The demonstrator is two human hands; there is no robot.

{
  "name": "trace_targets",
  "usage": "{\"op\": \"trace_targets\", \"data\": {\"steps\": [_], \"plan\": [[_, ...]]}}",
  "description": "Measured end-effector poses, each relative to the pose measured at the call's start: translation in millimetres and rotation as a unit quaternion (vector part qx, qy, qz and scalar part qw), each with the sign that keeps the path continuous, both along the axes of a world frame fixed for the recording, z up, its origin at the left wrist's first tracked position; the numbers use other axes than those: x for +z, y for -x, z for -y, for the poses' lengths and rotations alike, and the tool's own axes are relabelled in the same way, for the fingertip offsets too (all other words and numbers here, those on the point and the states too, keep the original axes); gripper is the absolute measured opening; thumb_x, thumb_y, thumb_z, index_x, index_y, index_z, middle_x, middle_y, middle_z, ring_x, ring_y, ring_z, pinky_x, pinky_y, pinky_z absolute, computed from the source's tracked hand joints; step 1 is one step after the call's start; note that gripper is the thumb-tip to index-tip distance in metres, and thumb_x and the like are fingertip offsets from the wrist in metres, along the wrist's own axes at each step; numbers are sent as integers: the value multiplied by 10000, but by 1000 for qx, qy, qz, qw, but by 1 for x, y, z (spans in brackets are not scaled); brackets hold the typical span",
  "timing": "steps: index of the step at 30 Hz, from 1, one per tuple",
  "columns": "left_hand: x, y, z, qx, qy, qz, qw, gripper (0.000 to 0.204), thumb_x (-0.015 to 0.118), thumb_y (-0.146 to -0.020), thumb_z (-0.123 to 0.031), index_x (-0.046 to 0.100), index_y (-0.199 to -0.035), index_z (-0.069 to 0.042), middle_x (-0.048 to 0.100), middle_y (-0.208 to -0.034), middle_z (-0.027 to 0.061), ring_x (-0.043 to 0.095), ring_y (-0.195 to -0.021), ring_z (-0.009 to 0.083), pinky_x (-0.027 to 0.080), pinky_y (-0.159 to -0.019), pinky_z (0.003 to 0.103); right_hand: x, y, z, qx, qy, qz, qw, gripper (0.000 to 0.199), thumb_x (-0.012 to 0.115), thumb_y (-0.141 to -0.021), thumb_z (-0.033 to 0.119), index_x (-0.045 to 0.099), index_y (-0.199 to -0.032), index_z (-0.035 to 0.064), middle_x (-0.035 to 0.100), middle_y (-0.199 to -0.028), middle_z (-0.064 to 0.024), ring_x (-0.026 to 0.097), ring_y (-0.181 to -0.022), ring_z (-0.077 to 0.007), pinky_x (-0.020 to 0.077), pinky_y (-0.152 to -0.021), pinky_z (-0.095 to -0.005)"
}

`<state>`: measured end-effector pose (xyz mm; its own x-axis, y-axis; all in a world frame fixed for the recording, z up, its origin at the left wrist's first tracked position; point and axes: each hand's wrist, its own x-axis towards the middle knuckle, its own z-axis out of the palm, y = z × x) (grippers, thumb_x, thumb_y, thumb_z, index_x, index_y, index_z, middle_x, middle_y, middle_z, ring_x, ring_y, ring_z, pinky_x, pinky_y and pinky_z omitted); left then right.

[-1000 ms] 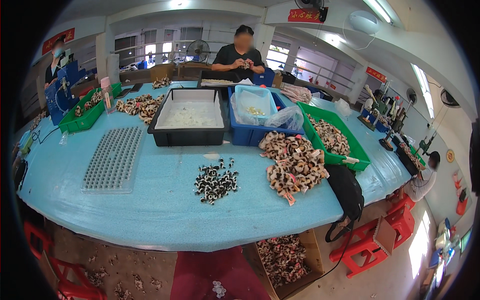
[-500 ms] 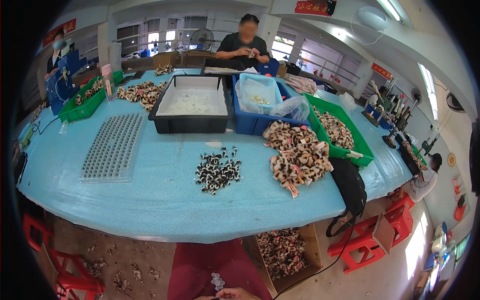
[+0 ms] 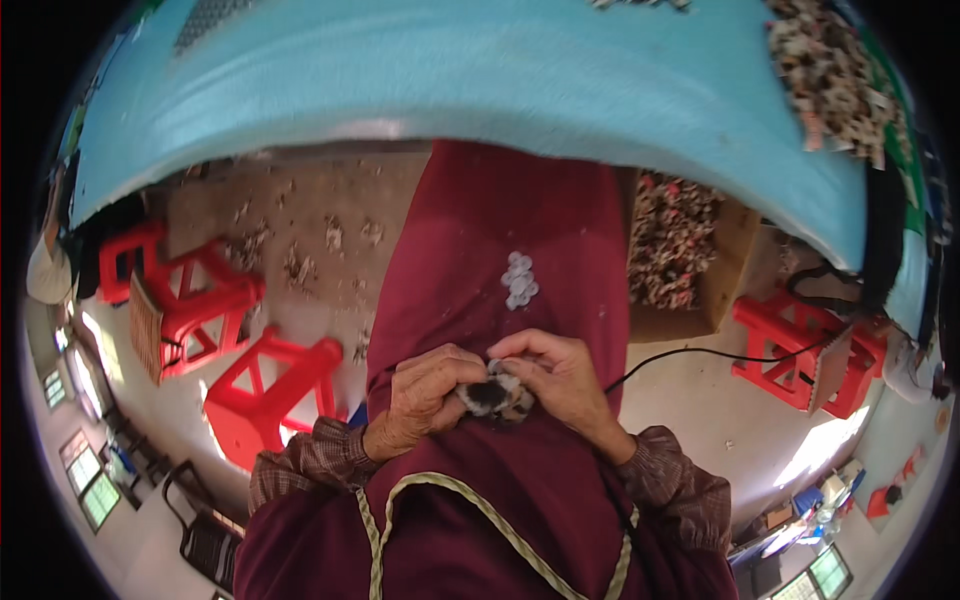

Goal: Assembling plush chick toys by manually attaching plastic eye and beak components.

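Observation:
A small furry plush piece, spotted black, white and tan, is held low over my lap. My left hand closes around its left side with curled fingers. Against its upper edge, the thumb and forefinger of my right hand pinch a small translucent piece, whose shape is mostly hidden by the fingertips. Just beyond my hands, several clear plastic discs lie in a cluster on the dark red apron over my lap.
Ahead is the blue-covered table, with a heap of spotted plush pieces at its right. A cardboard box full of similar pieces stands right of my lap. Red stools flank me, and a black cable runs at my right.
The view has tilted down from the table to my lap. Both hands, barely visible at the lower edge before, now show fully with the plush piece between them.

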<state>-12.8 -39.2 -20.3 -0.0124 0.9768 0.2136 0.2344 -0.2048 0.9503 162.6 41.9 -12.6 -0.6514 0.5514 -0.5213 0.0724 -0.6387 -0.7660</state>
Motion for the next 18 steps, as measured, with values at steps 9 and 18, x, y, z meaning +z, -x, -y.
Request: {"op": "trace_targets", "data": {"steps": [9,18], "plan": [[9,7,-5,-32,-71,-79,994,227,667,-610,17,609,-827,-7,599,-784,98,605,-677,237,503,-583,331,-2,-2,1,-6,68,-31,997,183,630,-846,-2,591,-1024,-20,658,-904,-63,626,-829,-83,515,-728,-206],[11,3,-4,-32,-56,-99,993,232,654,-587,20,623,-814,-15,584,-773,93,590,-657,237,501,-574,324,-5,-5,7,-33,82,-52,995,218,624,-839,-26,576,-1051,-14,660,-913,-77,630,-829,-88,531,-739,-213]]}}
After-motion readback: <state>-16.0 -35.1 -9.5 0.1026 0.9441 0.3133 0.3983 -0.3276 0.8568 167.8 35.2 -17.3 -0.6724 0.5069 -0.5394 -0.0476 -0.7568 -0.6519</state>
